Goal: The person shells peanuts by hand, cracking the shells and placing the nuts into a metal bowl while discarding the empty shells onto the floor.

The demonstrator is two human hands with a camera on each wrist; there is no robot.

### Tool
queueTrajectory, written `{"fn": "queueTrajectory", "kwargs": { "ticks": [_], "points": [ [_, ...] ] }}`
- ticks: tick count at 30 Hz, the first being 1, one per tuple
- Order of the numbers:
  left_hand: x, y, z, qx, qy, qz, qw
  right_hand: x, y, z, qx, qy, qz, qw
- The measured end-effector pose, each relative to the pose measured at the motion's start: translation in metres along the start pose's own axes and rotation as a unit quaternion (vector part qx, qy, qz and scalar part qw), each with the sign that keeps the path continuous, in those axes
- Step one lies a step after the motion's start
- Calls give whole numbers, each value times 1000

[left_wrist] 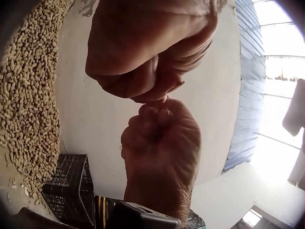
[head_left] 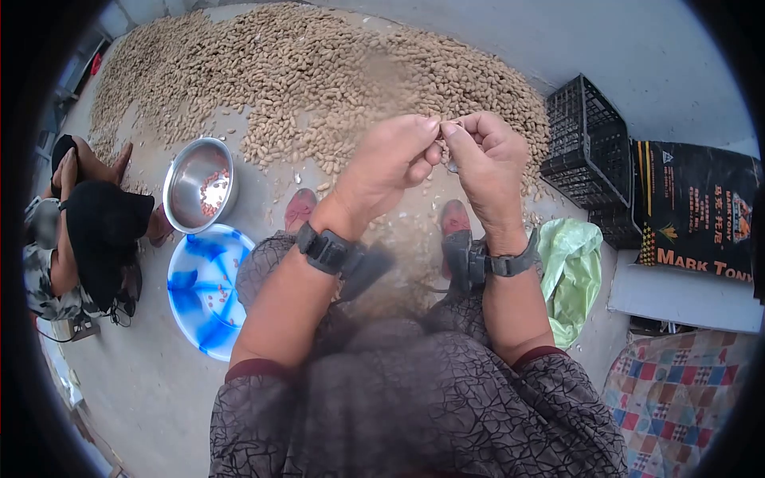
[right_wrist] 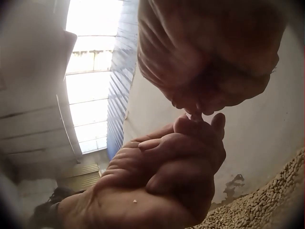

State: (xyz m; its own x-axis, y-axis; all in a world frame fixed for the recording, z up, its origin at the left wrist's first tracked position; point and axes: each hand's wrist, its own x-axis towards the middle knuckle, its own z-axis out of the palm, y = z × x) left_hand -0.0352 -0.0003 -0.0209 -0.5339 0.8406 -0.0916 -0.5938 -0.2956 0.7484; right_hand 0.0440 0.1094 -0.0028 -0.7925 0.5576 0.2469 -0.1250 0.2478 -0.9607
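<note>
In the head view my left hand [head_left: 396, 159] and right hand [head_left: 488, 163] meet fingertip to fingertip, out in front of a big heap of peanuts [head_left: 319, 72]. Thumbs and fingers of both hands pinch a small peanut, mostly hidden by the fingertips. From the left wrist view, a thin brown edge of shell [left_wrist: 177, 86] sticks out under the curled left fingers, with the right hand [left_wrist: 162, 143] just below. In the right wrist view the tips of both hands come together around a small pale bit [right_wrist: 196, 113].
Left of my legs stand a steel bowl [head_left: 177, 179] and a blue-and-white basin [head_left: 187, 315], each holding some shelled peanuts. Another person in a black hat [head_left: 107, 231] sits beyond them. Black crates [head_left: 586, 135], a printed black sack [head_left: 701, 215] and a green bag [head_left: 570, 271] lie right.
</note>
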Motion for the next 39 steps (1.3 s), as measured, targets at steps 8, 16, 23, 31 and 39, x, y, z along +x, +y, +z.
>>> {"fn": "queueTrajectory", "kwargs": {
  "ticks": [8,16,23,31,39],
  "points": [
    [3,-1,-5,98,16,39,994,-6,13,14,-143,98,-177,969],
    [-3,19,-20,47,91,36,994,1,9,23,-189,121,-281,933],
    [-16,35,-33,-40,99,23,994,4,36,-15,-128,-229,188,947],
    [-18,39,-29,-3,149,4,989,-5,150,-20,-108,-330,288,893],
    [-22,52,-38,-69,161,24,984,-24,337,-37,-251,-163,276,913]
  ]
}}
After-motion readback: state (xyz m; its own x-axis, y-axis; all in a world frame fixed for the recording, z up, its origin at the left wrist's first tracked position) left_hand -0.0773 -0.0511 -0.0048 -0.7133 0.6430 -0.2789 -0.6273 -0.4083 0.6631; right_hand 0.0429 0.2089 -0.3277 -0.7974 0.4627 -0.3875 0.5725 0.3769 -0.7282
